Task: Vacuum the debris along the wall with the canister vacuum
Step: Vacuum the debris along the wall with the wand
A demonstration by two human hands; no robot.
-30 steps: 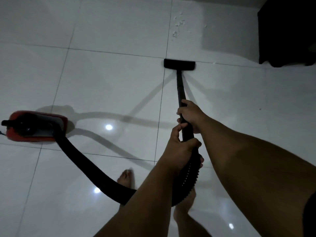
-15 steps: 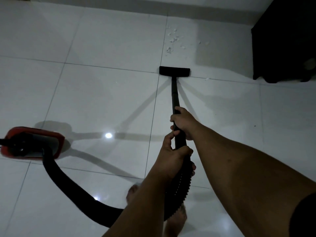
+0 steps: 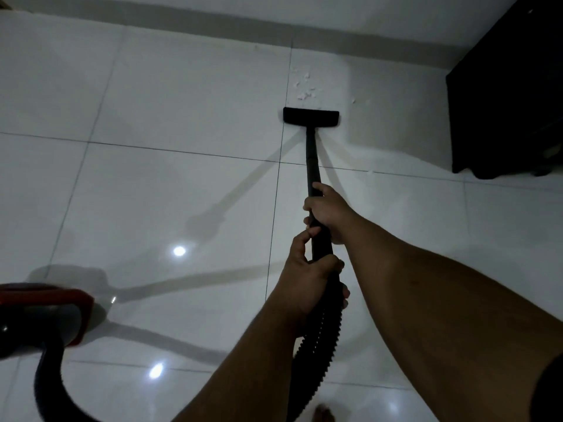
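Observation:
A black floor nozzle (image 3: 310,117) lies flat on the white tiles, just short of a patch of small white debris (image 3: 304,86) near the wall's base. The black wand (image 3: 312,159) runs back from it to my hands. My right hand (image 3: 327,213) grips the wand higher up. My left hand (image 3: 307,278) grips the handle where the ribbed black hose (image 3: 316,348) begins. The hose loops down out of view and round to the red canister (image 3: 45,318) at the lower left.
A dark cabinet (image 3: 511,102) stands on the floor at the right, against the wall (image 3: 274,13). A few stray white specks (image 3: 370,171) lie on the tile seam right of the wand. A bare toe (image 3: 323,412) shows at the bottom edge.
The nozzle has slid forward over the tile seam and now sits just below the debris. The view has advanced toward the wall, and the canister has dropped to the lower left.

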